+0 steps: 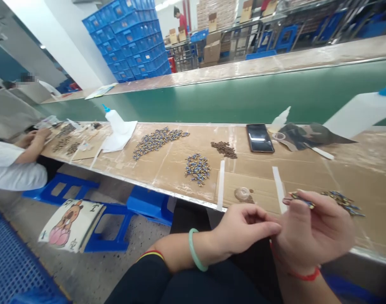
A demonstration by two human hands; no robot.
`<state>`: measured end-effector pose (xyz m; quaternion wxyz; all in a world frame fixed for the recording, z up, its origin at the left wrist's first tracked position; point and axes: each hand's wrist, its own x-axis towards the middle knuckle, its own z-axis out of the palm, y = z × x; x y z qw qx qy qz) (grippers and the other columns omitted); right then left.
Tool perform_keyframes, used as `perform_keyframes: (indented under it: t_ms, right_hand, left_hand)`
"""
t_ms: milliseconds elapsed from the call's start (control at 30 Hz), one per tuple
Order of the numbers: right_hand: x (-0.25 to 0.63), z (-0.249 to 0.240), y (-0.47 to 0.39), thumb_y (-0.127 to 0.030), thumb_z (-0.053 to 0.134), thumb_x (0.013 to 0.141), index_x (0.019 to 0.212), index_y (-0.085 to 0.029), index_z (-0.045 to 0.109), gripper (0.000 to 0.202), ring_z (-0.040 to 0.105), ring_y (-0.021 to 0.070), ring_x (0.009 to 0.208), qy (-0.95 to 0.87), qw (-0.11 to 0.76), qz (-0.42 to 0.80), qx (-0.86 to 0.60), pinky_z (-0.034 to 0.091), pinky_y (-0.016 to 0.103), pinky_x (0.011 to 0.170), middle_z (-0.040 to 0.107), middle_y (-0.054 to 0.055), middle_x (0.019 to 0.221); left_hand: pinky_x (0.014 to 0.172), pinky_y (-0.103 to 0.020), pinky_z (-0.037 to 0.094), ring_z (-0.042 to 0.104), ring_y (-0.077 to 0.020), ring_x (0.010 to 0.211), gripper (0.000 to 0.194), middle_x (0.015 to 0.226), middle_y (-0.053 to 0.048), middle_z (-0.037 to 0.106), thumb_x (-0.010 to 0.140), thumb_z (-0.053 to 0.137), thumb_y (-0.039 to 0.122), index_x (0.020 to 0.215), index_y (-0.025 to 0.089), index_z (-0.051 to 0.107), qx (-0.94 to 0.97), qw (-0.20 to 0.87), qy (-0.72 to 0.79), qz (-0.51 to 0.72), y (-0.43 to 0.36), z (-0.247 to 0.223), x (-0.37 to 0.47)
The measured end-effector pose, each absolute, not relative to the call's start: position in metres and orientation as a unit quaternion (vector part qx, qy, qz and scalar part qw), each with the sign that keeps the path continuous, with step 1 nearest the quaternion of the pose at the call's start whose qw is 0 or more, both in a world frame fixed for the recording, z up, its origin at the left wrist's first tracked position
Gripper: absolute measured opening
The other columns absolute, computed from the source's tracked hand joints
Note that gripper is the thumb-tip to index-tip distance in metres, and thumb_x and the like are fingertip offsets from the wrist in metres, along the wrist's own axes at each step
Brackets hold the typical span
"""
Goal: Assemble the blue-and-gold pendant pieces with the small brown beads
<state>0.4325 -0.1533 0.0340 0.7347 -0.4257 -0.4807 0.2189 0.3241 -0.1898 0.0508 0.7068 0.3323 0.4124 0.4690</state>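
My left hand (240, 230), with a pale green bangle at its wrist, has thumb and fingers pinched together; what lies between them is too small to make out. Touching its fingertips is my right hand (313, 230), which wears a red cord and holds a small blue and gold piece (302, 199) between thumb and curled fingers. Beyond the hands, a small round clear dish (243, 194) sits on a cardboard sheet (262, 183) between two white strips. More blue and gold pieces (345, 203) lie right of my right hand. Another pile (197, 169) is farther left.
A larger blue and gold pile (158, 141), brown pieces (224, 149), a phone (260, 138) and a white bottle (115, 122) are on the table. At the right stands a large white bottle (360, 114). A person's hands (37, 137) work at far left. Blue stools (150, 202) stand below.
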Motion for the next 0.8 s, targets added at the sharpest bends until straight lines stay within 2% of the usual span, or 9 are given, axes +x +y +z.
perform_keyframes:
  t_ms: [100,200,300,433,633,800]
  right_hand:
    - [0.426,0.041,-0.147,-0.026,0.079,0.089,0.097,-0.027,0.078,0.009,0.064,0.0233,0.074,-0.510,0.757,0.118,-0.391,0.048,0.040,0.070,0.070,0.004,0.084]
    - [0.423,0.045,-0.145,-0.025,0.079,0.088,0.098,-0.026,0.078,0.010,0.064,0.0225,0.071,-0.552,0.750,0.088,-0.354,0.049,0.037,0.062,0.071,0.005,0.081]
    - [0.426,0.044,-0.145,-0.023,0.080,0.086,0.097,-0.024,0.078,0.010,0.065,0.0227,0.071,-0.549,0.749,0.082,-0.363,0.050,0.038,0.061,0.072,0.005,0.080]
    - [0.425,0.046,-0.146,-0.024,0.081,0.086,0.093,-0.024,0.079,0.007,0.065,0.0213,0.071,-0.532,0.756,0.110,-0.364,0.050,0.037,0.063,0.073,0.004,0.080]
    - [0.418,0.058,-0.151,-0.037,0.082,0.088,0.088,-0.023,0.078,0.014,0.067,0.0195,0.069,-0.538,0.728,0.213,-0.368,0.053,0.035,0.061,0.072,0.004,0.078]
    - [0.414,0.067,-0.156,-0.037,0.077,0.093,0.090,-0.025,0.079,0.012,0.067,0.0166,0.067,-0.582,0.695,0.252,-0.340,0.053,0.031,0.060,0.070,0.002,0.076]
  left_hand:
    - [0.080,-0.034,0.056,0.063,-0.0176,0.074,0.057,0.074,-0.004,0.071,0.049,0.099,0.061,0.071,0.015,0.074,0.343,0.678,0.441,0.478,-0.188,0.062,0.319]
    - [0.081,-0.036,0.058,0.067,-0.0209,0.077,0.053,0.076,-0.008,0.075,0.056,0.095,0.063,0.070,0.015,0.077,0.376,0.638,0.456,0.494,-0.191,0.069,0.315]
    - [0.079,-0.036,0.058,0.068,-0.0204,0.075,0.050,0.077,-0.009,0.076,0.062,0.093,0.062,0.072,0.015,0.078,0.414,0.636,0.443,0.478,-0.193,0.070,0.310]
    - [0.072,-0.034,0.056,0.063,-0.0172,0.067,0.051,0.073,-0.007,0.074,0.064,0.091,0.064,0.075,0.015,0.080,0.472,0.657,0.415,0.416,-0.185,0.070,0.299]
    - [0.075,-0.034,0.058,0.065,-0.0179,0.070,0.053,0.071,-0.004,0.074,0.052,0.097,0.062,0.067,0.016,0.076,0.524,0.676,0.390,0.340,-0.166,0.082,0.281]
    - [0.067,-0.027,0.051,0.058,-0.0116,0.063,0.050,0.064,0.001,0.067,0.052,0.099,0.055,0.065,0.016,0.072,0.547,0.699,0.346,0.304,-0.157,0.095,0.271]
